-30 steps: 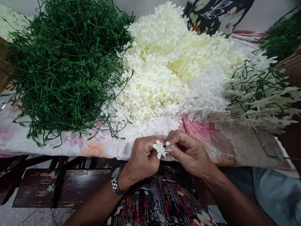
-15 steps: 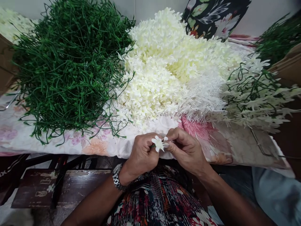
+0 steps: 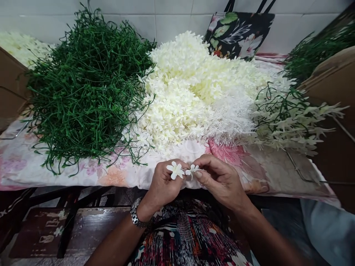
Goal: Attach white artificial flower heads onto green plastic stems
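My left hand (image 3: 166,183) is closed at the table's front edge, with a white artificial flower (image 3: 175,170) showing above its thumb and forefinger. Whatever stem lies inside that fist is hidden. Close beside it, my right hand (image 3: 220,181) pinches a smaller white artificial blossom (image 3: 192,170) between thumb and forefinger. The two blossoms nearly meet. Beyond my hands rises a heap of cream-white artificial flowers (image 3: 177,107), with thin white stamens (image 3: 233,114) piled at its right. A big tangle of green plastic stems (image 3: 85,96) lies to the left.
Finished-looking flower sprays (image 3: 294,125) with green stems lie at the right. Cardboard boxes flank the table, one at the left (image 3: 12,85) and one at the right (image 3: 330,70). A black floral bag (image 3: 238,35) leans at the back wall. A floral cloth (image 3: 158,173) covers the table.
The view has tilted up, showing more wall. The smaller blossom in my right hand now faces up more openly, and the flower at my left hand has shifted slightly left.
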Tool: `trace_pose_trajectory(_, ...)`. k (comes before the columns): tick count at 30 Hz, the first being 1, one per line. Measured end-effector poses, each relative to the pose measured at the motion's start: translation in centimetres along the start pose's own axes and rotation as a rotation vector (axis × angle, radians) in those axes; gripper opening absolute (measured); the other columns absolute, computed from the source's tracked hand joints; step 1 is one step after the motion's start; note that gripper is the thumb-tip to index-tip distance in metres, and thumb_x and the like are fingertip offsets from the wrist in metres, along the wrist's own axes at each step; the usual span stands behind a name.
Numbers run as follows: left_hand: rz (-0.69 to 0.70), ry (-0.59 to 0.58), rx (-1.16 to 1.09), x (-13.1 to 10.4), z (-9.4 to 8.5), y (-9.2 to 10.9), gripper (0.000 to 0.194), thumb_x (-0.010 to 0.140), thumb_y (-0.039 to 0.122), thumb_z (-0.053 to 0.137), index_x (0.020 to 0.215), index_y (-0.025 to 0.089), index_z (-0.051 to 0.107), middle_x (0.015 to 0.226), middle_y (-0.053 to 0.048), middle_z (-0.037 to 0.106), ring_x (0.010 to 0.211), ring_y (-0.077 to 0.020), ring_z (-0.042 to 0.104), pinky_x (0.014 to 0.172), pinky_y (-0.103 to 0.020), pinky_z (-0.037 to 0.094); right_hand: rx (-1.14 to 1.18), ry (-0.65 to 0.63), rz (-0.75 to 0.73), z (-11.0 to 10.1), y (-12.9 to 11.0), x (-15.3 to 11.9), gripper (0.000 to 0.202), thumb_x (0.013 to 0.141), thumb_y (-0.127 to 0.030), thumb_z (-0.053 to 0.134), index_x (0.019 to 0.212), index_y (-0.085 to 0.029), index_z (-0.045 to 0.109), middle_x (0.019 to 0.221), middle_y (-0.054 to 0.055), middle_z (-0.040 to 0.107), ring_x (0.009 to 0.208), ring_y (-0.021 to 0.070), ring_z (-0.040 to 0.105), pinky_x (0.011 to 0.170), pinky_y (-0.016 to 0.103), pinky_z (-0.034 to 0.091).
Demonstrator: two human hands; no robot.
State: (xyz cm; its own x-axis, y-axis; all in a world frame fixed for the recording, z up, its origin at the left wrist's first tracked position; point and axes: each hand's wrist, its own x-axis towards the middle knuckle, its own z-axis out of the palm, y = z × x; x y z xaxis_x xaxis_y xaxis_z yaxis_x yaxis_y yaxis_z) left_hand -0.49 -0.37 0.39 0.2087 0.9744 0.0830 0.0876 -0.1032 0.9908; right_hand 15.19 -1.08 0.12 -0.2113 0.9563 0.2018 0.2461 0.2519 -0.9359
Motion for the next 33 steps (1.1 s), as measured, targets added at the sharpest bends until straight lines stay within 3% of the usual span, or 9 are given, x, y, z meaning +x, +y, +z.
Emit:
trace_pose_trajectory(5, 0.064, -0.003, 0.049, 0.0, 0.0, 0.0, 0.017, 0.075, 0.016, 0.05, 0.06, 0.015, 0.058, 0.056, 0.001, 0.055, 0.05, -0.0097, 0.048, 0.045, -0.02, 0.038, 0.002, 0.023, 0.012, 0.5, -0.1, 0.3, 0.008, 0.081, -0.023, 0.056, 0.075, -0.018, 0.056, 0.061, -0.002, 0.054, 0.052, 0.0086, 0.05, 0.047, 0.02, 0.04)
trace_pose_trajectory(15, 0.136, -0.004, 0.086, 0.0, 0.2, -0.1, 0.021, 0.073, 0.009, 0.046, 0.053, 0.016, 0.045, 0.05, 0.004, 0.042, 0.046, -0.0074, 0.039, 0.043, -0.019, 0.032, -0.007, -0.018, -0.005, 1.0, 0.5, 0.6, 0.014, 0.084, -0.025, 0.053, 0.072, -0.018, 0.052, 0.06, -0.003, 0.049, 0.052, 0.008, 0.046, 0.047, 0.02, 0.038)
trace_pose_trajectory(20, 0.018, 0.035, 0.013, -0.2, 0.2, -0.1, 0.016, 0.076, 0.013, 0.05, 0.061, 0.015, 0.056, 0.055, 0.002, 0.052, 0.049, -0.0087, 0.046, 0.045, -0.018, 0.037, -0.018, 0.034, -0.022, 0.7, 0.4, 0.1, 0.007, 0.086, -0.026, 0.053, 0.087, -0.02, 0.056, 0.072, -0.001, 0.058, 0.06, 0.0097, 0.055, 0.053, 0.02, 0.045)
trace_pose_trajectory(25, 0.053, 0.128, 0.065, -0.5, 0.7, -0.5, 0.015, 0.077, 0.012, 0.053, 0.066, 0.014, 0.062, 0.059, 0.001, 0.06, 0.056, -0.0104, 0.055, 0.054, -0.019, 0.044, -0.123, 0.007, -0.148, -0.1, 0.5, 0.1, 0.03, 0.081, -0.027, 0.06, 0.11, -0.022, 0.054, 0.094, 0.005, 0.062, 0.08, 0.015, 0.06, 0.069, 0.027, 0.051)
trace_pose_trajectory(28, 0.104, 0.134, 0.11, -0.7, 0.9, -0.9, 0.014, 0.078, 0.01, 0.053, 0.069, 0.015, 0.063, 0.065, 0.0, 0.063, 0.06, -0.0107, 0.058, 0.057, -0.019, 0.045, -0.211, -0.012, -0.25, -0.3, 0.6, 0.5, 0.029, 0.079, -0.023, 0.061, 0.107, -0.021, 0.055, 0.094, 0.006, 0.061, 0.087, 0.017, 0.059, 0.073, 0.03, 0.051)
trace_pose_trajectory(33, 0.141, 0.103, 0.188, -0.5, 0.8, -0.9, 0.014, 0.077, 0.009, 0.053, 0.069, 0.014, 0.063, 0.064, 0.0, 0.062, 0.059, -0.0109, 0.057, 0.057, -0.02, 0.045, -0.242, 0.005, -0.316, -0.2, 0.4, 0.7, 0.014, 0.082, -0.013, 0.055, 0.094, -0.018, 0.058, 0.079, 0.003, 0.063, 0.073, 0.0127, 0.06, 0.063, 0.025, 0.05)
